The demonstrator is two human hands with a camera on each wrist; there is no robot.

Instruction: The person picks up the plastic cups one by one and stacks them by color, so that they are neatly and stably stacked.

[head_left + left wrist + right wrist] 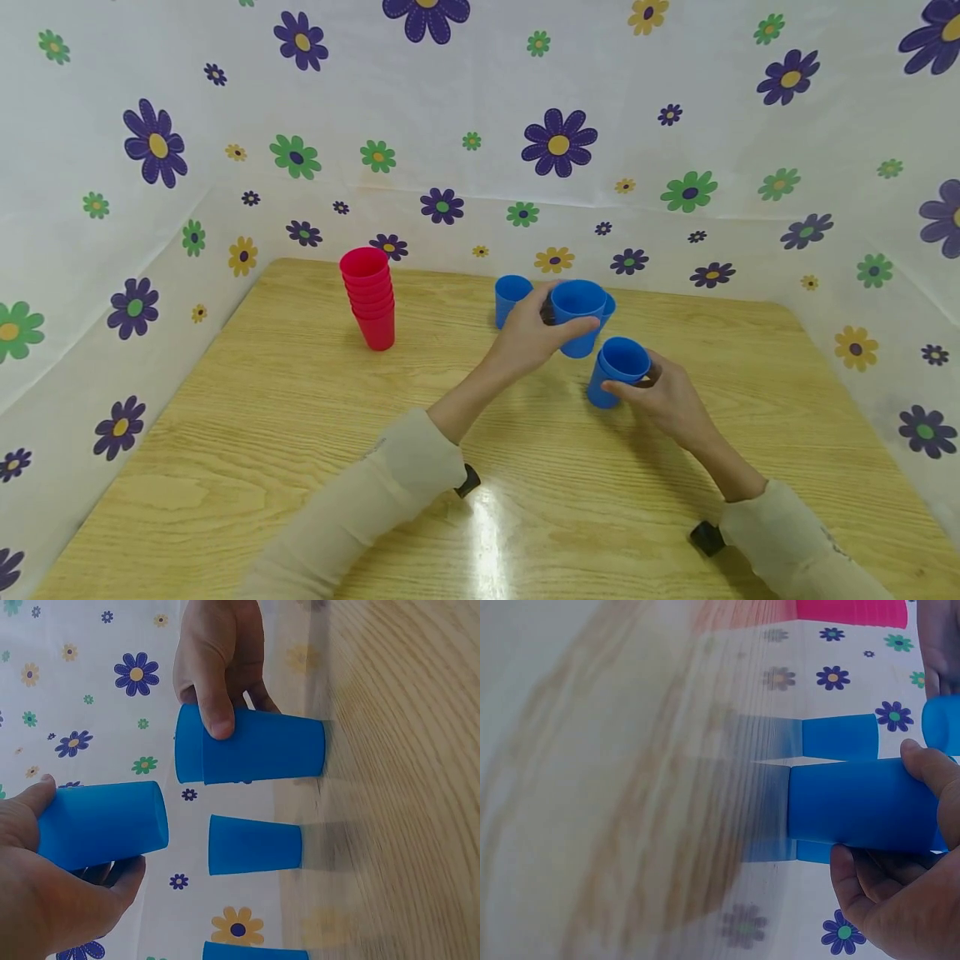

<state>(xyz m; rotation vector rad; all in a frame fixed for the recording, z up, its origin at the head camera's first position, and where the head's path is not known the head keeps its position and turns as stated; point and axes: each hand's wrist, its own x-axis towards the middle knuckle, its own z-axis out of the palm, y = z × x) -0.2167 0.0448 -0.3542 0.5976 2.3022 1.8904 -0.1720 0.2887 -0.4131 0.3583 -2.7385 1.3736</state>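
My left hand [525,333] grips a blue cup [577,333], mouth up and raised above the table; in the left wrist view its base shows free in the air. To its right, my right hand [675,404] holds two nested blue cups [611,379], the inner rim showing just above the outer one. Thumb and fingers wrap their sides, and the stack's base is at the tabletop in the right wrist view. One blue cup [512,302] stands upright left of the raised cup. Another blue cup [609,310] stands behind, partly hidden by it.
A tall stack of nested red cups [371,300] stands at the back left of the wooden table [300,433]. White flower-print cloth [480,100] lines the back and both sides. Black wrist devices [707,538] hang below both sleeves.
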